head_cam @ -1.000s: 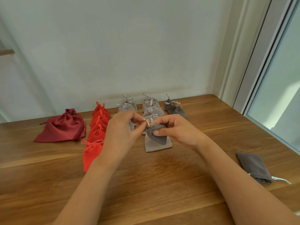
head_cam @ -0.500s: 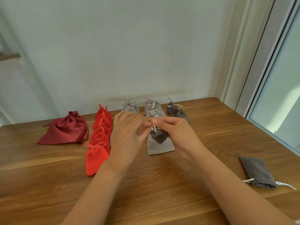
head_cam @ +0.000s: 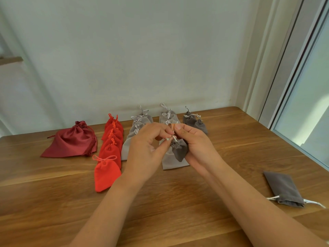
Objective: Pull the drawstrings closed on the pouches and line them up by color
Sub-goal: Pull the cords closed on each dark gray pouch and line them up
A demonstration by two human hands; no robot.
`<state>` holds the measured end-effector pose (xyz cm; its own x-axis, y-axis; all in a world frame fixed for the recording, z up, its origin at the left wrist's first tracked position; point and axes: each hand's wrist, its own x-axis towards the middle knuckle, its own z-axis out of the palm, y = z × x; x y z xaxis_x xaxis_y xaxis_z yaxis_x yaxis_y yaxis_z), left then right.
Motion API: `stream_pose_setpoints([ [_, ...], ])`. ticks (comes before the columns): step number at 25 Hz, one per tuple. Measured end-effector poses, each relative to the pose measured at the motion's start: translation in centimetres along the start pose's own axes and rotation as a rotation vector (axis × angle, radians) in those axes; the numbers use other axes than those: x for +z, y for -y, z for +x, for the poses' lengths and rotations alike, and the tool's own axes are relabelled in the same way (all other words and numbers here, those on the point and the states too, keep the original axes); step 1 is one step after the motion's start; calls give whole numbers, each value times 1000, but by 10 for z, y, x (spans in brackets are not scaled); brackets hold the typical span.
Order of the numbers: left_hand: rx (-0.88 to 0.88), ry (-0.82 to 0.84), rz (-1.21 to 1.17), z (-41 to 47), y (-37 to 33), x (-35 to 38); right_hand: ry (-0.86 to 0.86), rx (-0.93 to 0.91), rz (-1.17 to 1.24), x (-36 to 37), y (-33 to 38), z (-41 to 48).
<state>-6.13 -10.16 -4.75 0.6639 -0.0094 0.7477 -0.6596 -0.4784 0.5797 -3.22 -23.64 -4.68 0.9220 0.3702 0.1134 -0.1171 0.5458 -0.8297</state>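
- Table [head_cam: 53, 202]: wooden. The back edge meets the wall [head_cam: 160, 50] and the right edge runs along a window frame [head_cam: 284, 68]. We see bare wood along the near edge and over most of the right half. The left and near edges are cut off.
- Dark red pouch [head_cam: 71, 141]: the biggest one, cinched, near the back-left, well apart from the hands.
- Red row [head_cam: 110, 150]: runs from the back edge toward the near edge. The pouches overlap, so we can't count them.
- Light grey rows [head_cam: 128, 145]: two rows, right of the red one. The left hand hides the middle of the first, and the right hand and held pouch cover part of the second.
- Left hand [head_cam: 146, 148]: raised over the table middle, fingers curled, thumb and fingertips pinching the drawstring.
- Right hand [head_cam: 197, 145]: touching the left at the fingertips. Thumb and forefinger pinch the cord at the top, and the lower fingers curl behind the held pouch.
- Loose grey pouch [head_cam: 283, 189]: lies flat near the right edge, with white cords sticking out both sides.
- Back dark grey pouches [head_cam: 195, 122]: cinched, at the back edge right of the light grey rows. We can't tell if there are two or three.
- Held pouch [head_cam: 179, 150]: dark grey, mouth gathered, held off the table above the second light grey row.
- Drawstring [head_cam: 174, 138]: white. Only a short bit shows between the fingertips, the rest is hidden.
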Motion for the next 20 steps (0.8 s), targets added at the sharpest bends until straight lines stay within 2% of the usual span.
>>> stream_pose_setpoints([
  [5, 83, -115, 60, -5, -3, 10, 18, -29, 150, 7, 3, -2],
  [11, -218, -42, -357, 0, -8, 8, 3, -6, 159, 7, 6, -1],
  [15, -198, -90, -245, 1, -11, 3, -27, -96, 100, -5, 16, 3],
  [18, -330, -75, -502, 1, -18, 6, -30, -98, 59, -11, 20, 5],
  [20, -396, -25, -653, 2, -21, 6, 2, -54, 135, -10, 17, 5],
])
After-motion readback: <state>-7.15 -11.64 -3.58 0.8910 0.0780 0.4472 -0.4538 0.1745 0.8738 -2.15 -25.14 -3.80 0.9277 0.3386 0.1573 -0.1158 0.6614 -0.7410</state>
